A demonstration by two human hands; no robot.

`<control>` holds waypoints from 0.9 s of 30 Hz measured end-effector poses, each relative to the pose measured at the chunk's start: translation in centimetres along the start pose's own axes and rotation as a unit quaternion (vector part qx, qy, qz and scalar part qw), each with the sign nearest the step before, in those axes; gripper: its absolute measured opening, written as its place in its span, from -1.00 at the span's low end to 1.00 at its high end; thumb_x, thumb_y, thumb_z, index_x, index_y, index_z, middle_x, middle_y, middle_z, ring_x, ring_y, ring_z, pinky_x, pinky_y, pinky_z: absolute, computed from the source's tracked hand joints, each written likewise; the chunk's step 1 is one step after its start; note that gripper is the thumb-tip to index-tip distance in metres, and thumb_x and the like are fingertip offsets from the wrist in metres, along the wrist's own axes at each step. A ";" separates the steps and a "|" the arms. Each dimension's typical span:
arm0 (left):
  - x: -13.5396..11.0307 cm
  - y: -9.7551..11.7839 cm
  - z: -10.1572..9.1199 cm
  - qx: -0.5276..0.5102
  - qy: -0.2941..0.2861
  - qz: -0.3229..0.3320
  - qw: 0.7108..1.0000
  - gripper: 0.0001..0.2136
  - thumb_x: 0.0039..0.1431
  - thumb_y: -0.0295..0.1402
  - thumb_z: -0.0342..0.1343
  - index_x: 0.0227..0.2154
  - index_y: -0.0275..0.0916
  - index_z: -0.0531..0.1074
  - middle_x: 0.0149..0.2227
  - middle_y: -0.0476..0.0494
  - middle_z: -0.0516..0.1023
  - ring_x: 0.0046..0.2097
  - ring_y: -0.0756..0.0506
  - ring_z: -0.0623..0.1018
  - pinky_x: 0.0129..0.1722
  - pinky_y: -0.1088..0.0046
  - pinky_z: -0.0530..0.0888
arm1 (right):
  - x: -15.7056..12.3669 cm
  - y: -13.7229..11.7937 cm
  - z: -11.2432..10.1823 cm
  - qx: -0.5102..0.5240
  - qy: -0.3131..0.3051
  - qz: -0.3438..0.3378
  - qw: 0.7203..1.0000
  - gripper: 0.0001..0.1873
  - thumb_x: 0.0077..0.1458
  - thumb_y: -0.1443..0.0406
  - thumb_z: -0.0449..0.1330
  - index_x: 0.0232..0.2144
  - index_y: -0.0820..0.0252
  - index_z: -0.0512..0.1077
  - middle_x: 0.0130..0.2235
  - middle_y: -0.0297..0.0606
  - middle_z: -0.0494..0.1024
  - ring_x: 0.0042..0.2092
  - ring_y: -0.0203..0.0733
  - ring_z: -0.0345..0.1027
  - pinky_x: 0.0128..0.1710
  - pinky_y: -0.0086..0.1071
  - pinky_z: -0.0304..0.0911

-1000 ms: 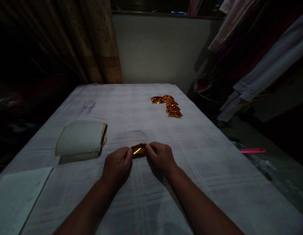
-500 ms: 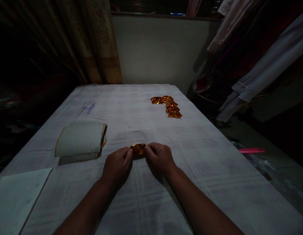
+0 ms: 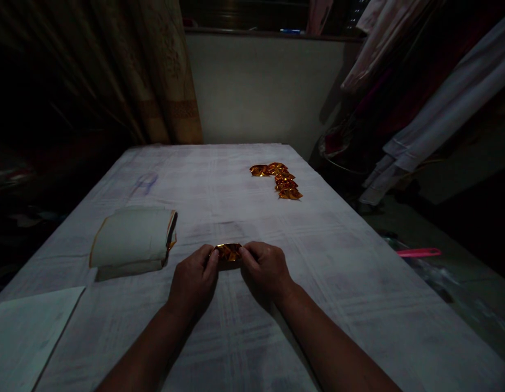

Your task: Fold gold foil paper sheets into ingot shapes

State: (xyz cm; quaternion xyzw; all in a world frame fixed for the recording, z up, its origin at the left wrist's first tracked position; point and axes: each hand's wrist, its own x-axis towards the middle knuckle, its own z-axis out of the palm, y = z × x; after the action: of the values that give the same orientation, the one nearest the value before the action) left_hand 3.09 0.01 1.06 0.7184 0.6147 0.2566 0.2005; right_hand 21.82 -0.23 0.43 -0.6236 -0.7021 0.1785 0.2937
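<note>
A small folded piece of shiny gold foil paper [image 3: 228,252] is stretched between my two hands, just above the table. My left hand [image 3: 195,275] pinches its left end between thumb and fingers. At the opposite end, my right hand [image 3: 265,269] has the same kind of pinch. Several similar folded gold foil pieces [image 3: 288,193] lie in an angled row farther back to the right. Left of my hands rests a thick stack of pale paper sheets [image 3: 129,237] with gold edges, bent over on itself.
A white sheet [image 3: 31,332] lies at the table's near left. The table [image 3: 350,305] has a pale checked cloth and reaches the back wall. Clothes [image 3: 436,114] hang along the right, a curtain [image 3: 170,71] at back left. A pink-handled object [image 3: 419,252] is beyond the right edge.
Both hands keep their pinch on the gold foil paper, whose facets now catch the light differently. The whole view has shifted slightly; the other things stay in place.
</note>
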 end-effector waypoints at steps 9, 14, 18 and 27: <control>0.0 -0.1 0.0 -0.013 -0.001 0.029 0.999 -0.66 0.30 -0.14 -0.18 -0.40 -0.14 0.43 -0.44 -0.07 0.57 -0.37 -0.12 0.56 -0.35 0.41 0.38 | -0.1 0.0 0.6 0.022 0.000 -0.011 1.000 -0.72 0.25 0.29 0.10 -0.39 0.11 0.61 -0.36 -0.24 0.66 -0.33 -0.20 0.52 -0.29 -0.43 0.24; 0.0 -0.2 0.0 -0.008 0.001 0.026 1.000 -0.66 0.31 -0.15 -0.16 -0.38 -0.13 0.46 -0.43 -0.06 0.58 -0.36 -0.12 0.57 -0.35 0.41 0.38 | 0.0 0.2 0.6 0.037 -0.001 -0.017 0.999 -0.72 0.24 0.28 0.11 -0.38 0.10 0.61 -0.35 -0.24 0.67 -0.31 -0.21 0.52 -0.28 -0.44 0.25; 0.0 -0.3 0.1 -0.033 0.014 0.023 0.999 -0.68 0.32 -0.14 -0.14 -0.34 -0.14 0.47 -0.39 -0.06 0.60 -0.34 -0.12 0.59 -0.32 0.40 0.41 | 0.1 0.7 0.2 0.045 0.000 -0.006 0.999 -0.73 0.23 0.27 0.12 -0.37 0.09 0.62 -0.36 -0.26 0.68 -0.33 -0.22 0.52 -0.31 -0.44 0.24; 0.0 -0.5 0.3 -0.057 0.019 -0.001 0.998 -0.77 0.23 -0.14 0.03 -0.28 -0.15 0.49 -0.35 -0.06 0.63 -0.35 -0.11 0.58 -0.30 0.40 0.44 | 0.6 1.8 -0.4 -0.019 0.020 -0.027 0.999 -0.85 0.15 0.31 0.21 -0.39 0.07 0.59 -0.36 -0.29 0.66 -0.32 -0.19 0.52 -0.30 -0.41 0.24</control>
State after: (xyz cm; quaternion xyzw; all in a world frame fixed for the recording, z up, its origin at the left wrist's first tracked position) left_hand 2.86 0.10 0.53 0.7001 0.6036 0.3047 0.2296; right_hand 23.37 0.59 -0.26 -0.6134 -0.7157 0.1450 0.3007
